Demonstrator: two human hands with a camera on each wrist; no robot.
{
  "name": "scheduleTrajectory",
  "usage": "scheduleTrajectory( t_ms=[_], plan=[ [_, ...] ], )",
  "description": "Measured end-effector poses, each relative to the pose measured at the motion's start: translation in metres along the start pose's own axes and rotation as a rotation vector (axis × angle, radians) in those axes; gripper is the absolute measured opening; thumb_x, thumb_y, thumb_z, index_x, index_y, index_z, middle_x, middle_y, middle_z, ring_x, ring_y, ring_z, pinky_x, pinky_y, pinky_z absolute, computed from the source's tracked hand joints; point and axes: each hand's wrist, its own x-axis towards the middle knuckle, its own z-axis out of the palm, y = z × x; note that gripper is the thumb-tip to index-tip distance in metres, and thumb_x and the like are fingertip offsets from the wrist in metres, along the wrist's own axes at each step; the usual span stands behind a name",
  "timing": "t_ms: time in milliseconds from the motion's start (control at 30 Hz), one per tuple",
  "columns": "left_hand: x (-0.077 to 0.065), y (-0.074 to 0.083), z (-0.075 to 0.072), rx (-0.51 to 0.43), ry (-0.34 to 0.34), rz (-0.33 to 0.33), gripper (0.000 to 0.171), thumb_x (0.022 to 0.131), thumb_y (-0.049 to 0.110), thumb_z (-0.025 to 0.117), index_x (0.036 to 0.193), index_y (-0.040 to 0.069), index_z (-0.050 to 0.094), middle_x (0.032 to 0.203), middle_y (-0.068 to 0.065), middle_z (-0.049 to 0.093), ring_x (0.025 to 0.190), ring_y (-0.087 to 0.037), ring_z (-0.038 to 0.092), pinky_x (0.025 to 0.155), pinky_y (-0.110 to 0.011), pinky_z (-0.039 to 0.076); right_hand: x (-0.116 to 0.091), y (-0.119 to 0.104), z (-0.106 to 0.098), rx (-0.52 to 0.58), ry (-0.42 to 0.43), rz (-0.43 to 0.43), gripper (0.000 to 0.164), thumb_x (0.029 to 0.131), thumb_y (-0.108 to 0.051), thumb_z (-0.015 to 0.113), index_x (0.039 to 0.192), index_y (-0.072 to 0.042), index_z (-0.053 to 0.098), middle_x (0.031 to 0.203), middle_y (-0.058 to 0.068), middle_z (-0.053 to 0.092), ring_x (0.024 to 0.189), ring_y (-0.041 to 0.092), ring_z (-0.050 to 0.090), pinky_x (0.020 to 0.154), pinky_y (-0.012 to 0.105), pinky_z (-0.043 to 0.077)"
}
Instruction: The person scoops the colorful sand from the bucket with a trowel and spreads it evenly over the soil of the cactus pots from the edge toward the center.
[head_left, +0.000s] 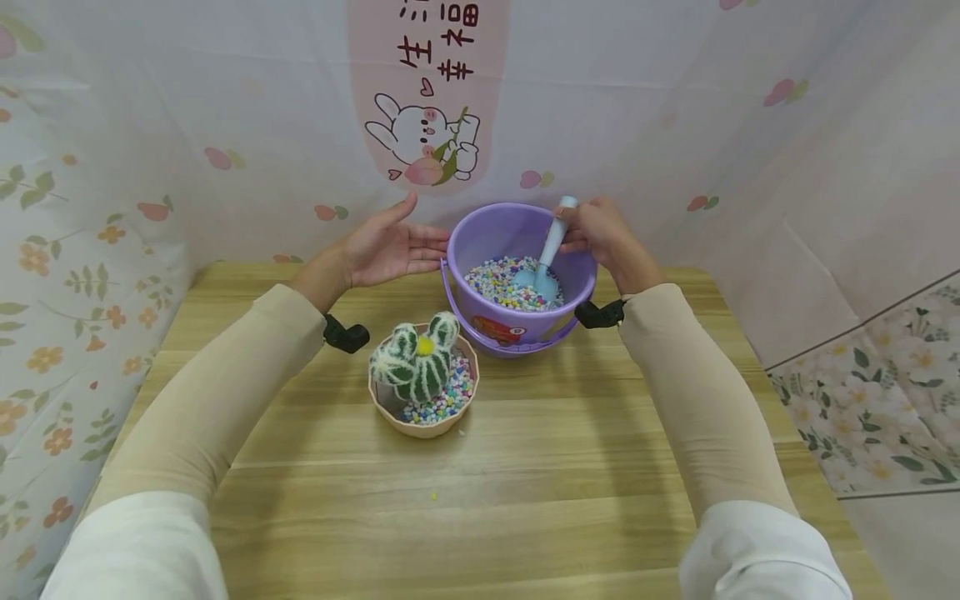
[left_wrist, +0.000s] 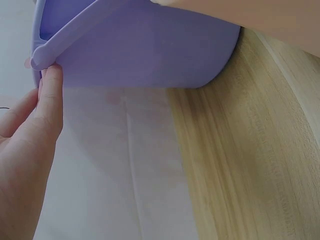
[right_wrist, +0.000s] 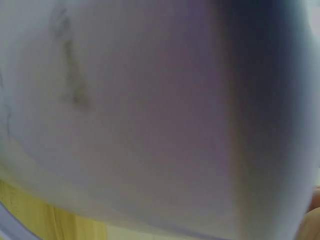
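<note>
A purple bucket (head_left: 487, 229) stands at the back of the table, partly filled with small multicoloured beads (head_left: 491, 285). My right hand (head_left: 606, 237) grips the handle of a light blue scoop (head_left: 552, 243), whose head rests among the beads. With fingers extended, my left hand (head_left: 386, 250) touches the bucket's left side. In the left wrist view, its fingertips meet the bucket wall (left_wrist: 150, 55) just below the handle joint. In front of the bucket sits a peach pot (head_left: 426, 431) holding a fuzzy green cactus (head_left: 431, 379) and beads. The right wrist view is mostly blurred.
The bucket's carrying handle (head_left: 525, 345) hangs down across its front. Tiny loose bits lie on the wooden table (head_left: 525, 500), including a yellow one (head_left: 433, 496). A printed cloth (head_left: 285, 167) hangs close behind the bucket and down the left side.
</note>
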Motion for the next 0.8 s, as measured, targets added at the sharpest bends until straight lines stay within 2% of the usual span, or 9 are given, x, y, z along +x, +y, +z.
scheduleTrajectory(
  t_ms=[167,367,633,800],
  plan=[
    [0.0,0.0,0.001,-0.002,0.0,0.002,0.093,0.097,0.064,0.029,0.151,-0.01,0.012,0.156,-0.029,0.017,0.145,-0.037,0.023,0.119,-0.04,0.023,0.001,-0.001,-0.002,0.065,-0.01,0.012,0.03,0.099,-0.007,0.051,0.121,0.013,0.049,0.069,0.007,0.067,0.06,0.017,0.069,0.052,0.026,0.057],
    [0.0,0.001,0.002,-0.001,0.009,0.005,0.093,0.097,0.064,0.03,0.151,-0.01,0.014,0.155,-0.028,0.02,0.144,-0.037,0.025,0.119,-0.04,0.024,0.0,-0.001,-0.006,0.183,0.01,0.028,0.019,0.098,-0.004,0.049,0.114,0.007,0.051,0.07,0.008,0.065,0.061,0.019,0.069,0.055,0.029,0.059],
    [-0.001,0.001,0.002,-0.002,0.029,0.002,0.091,0.098,0.063,0.028,0.151,-0.01,0.014,0.155,-0.028,0.02,0.144,-0.037,0.025,0.119,-0.041,0.022,0.002,0.0,-0.012,0.408,0.028,0.085,0.036,0.1,-0.008,0.05,0.134,0.002,0.044,0.078,0.012,0.066,0.064,0.024,0.07,0.06,0.033,0.06],
    [0.0,0.0,0.002,0.007,0.031,-0.001,0.09,0.099,0.062,0.026,0.15,-0.011,0.014,0.155,-0.028,0.021,0.144,-0.037,0.025,0.119,-0.04,0.023,-0.001,0.002,-0.017,0.528,0.048,0.119,0.024,0.1,-0.009,0.05,0.124,-0.002,0.048,0.082,0.013,0.063,0.068,0.025,0.07,0.064,0.035,0.061]
  ],
)
